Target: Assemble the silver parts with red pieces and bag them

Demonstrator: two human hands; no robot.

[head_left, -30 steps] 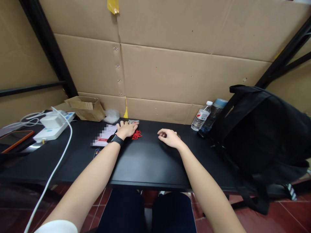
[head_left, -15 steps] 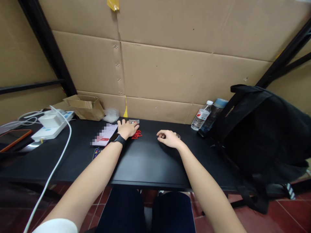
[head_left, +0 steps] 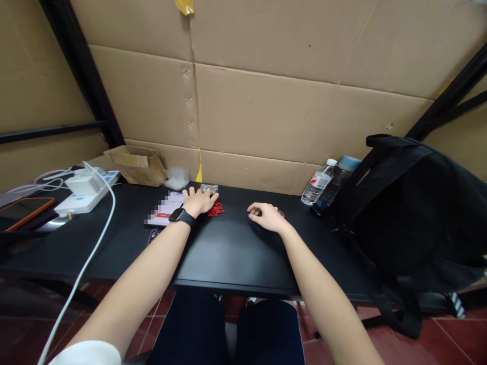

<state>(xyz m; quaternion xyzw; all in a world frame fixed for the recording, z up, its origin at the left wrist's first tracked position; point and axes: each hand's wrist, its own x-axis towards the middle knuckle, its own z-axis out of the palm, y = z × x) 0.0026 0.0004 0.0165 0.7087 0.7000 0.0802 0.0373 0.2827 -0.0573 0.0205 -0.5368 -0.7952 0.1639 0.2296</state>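
Observation:
My left hand (head_left: 198, 201), a dark smartwatch (head_left: 182, 216) on its wrist, hangs over or rests on the black tabletop with its fingers spread. Just right of it lies a small heap of red cord (head_left: 216, 209). Behind its fingertips is a small clear packet (head_left: 209, 188), and to its left a phone with a lit screen (head_left: 172, 205), partly blurred out. My right hand (head_left: 266, 217) rests on the table with fingers loosely curved and the thumb apart. Beside its outer edge shows part of a small roundish object (head_left: 280, 213), mostly hidden; nothing is visible in its fingers.
At the right stand a water bottle (head_left: 318, 183), a blue-lidded bottle (head_left: 337, 183) and a large black backpack (head_left: 414, 213). A white power strip (head_left: 81, 198) with cables, an orange-edged phone (head_left: 26, 213), a cardboard box (head_left: 140, 167) and crumpled plastic (head_left: 177, 179) occupy the left.
The view has shifted slightly. My left hand has moved a little left relative to the red cord, its fingers spread wider. My right hand stays nearly in place.

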